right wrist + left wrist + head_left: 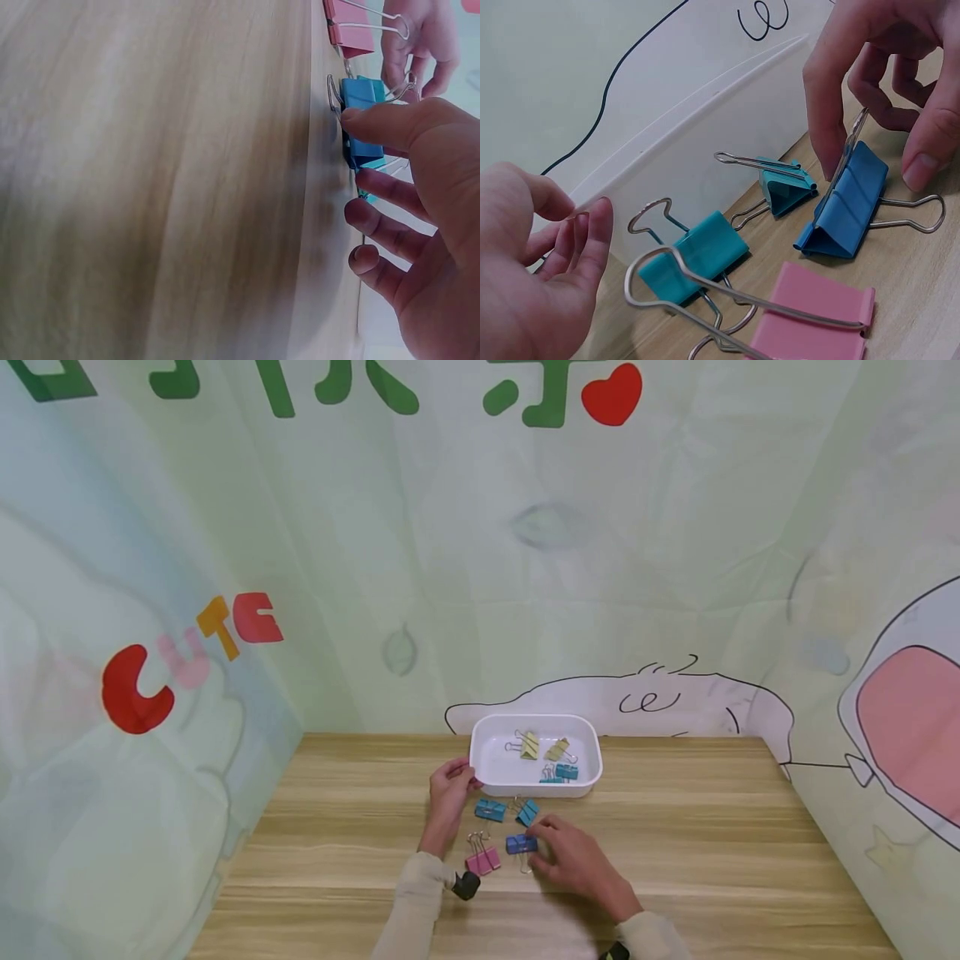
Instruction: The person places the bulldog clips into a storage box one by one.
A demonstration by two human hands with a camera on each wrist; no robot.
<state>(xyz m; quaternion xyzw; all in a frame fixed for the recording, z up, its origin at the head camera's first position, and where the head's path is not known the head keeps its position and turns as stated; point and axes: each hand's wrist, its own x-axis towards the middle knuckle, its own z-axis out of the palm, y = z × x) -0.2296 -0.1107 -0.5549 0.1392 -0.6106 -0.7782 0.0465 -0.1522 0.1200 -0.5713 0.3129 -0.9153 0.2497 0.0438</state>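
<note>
My left hand (448, 795) pinches the near left rim of a white plastic tray (483, 788). Around a blue binder clip (851, 199) on the table, my right hand (573, 857) has its thumb and index finger spread, fingertips close to the clip's end. That clip has one wire handle raised and the other laid out on the wood. A pink binder clip (483, 861) lies left of it. Two teal binder clips, one on the left (491, 810) and one on the right (527, 812), lie between the blue clip and the tray.
Inside the tray are two yellow binder clips, one left (529, 745) and one right (557, 749), and teal binder clips (567, 772) near its front wall. The wooden table (712, 835) ends at a printed cloth backdrop (420, 568) just behind the tray.
</note>
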